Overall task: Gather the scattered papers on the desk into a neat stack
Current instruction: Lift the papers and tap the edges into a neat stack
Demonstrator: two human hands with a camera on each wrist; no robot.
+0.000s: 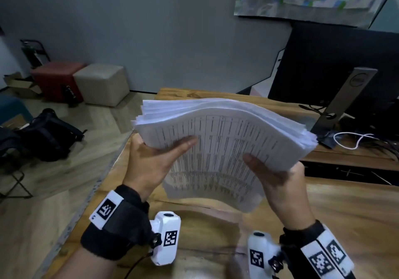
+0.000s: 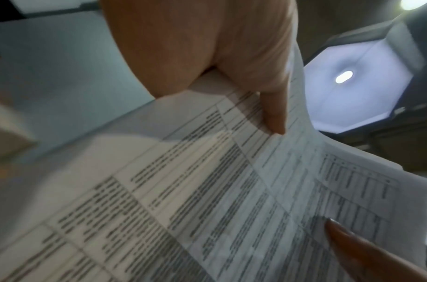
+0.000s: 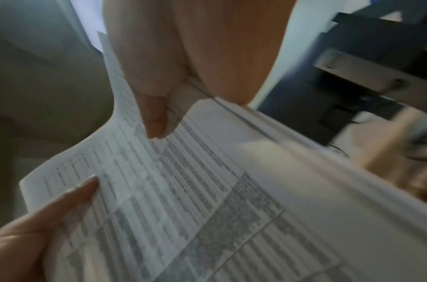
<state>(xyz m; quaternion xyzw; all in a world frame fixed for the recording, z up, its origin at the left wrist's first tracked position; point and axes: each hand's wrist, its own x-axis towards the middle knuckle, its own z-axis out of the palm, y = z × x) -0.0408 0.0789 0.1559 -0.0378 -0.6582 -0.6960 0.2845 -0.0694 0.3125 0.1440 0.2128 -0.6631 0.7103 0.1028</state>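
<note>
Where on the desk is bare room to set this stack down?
Bare wood lies on the desk under and right of the stack of papers, between both wrists and the dark gap. It is crowded behind, by the monitor stand and white cable.

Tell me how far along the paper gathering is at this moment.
Gathering looks done: the papers form one thick bundle, and no loose sheets show on the desk. In hand: the left hand and right hand grip the bundle's sides, held up and bowed. Left: the far edges are fanned, so squaring and setting down remain.
</note>
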